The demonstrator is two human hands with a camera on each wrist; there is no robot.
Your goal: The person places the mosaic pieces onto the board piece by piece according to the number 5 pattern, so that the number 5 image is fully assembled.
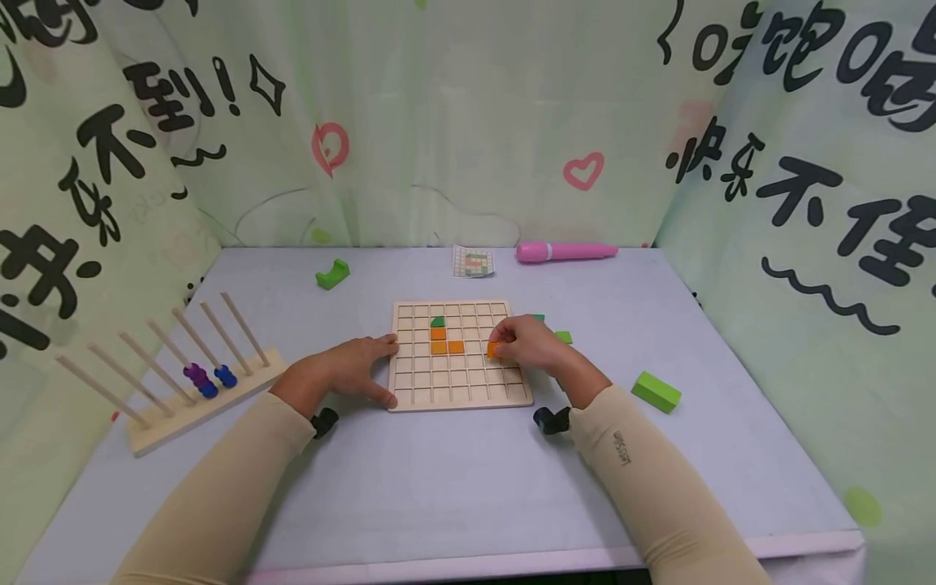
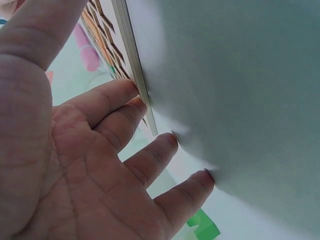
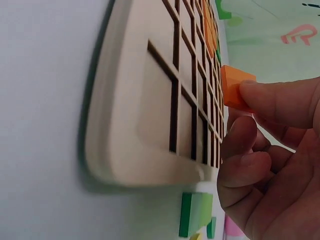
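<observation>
The left hand spreads its straight fingers and thumb against the left edge of the wooden grid board, grasping nothing, apparently to steady it on the table. The right hand pinches an orange block at the board's right side, a fingertip hold that seems to suit so small a piece.

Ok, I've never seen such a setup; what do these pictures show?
No machine: these are a person's two bare hands. The wide picture is from a camera worn on the head; the close-ups come from one on each wrist. On the table lies a wooden grid board with orange and green pieces in it. The left hand touches the board's left edge; the right hand pinches an orange block. Nearby are a peg rack with beads, a pink pen-shaped object, a printed card and green blocks.
</observation>
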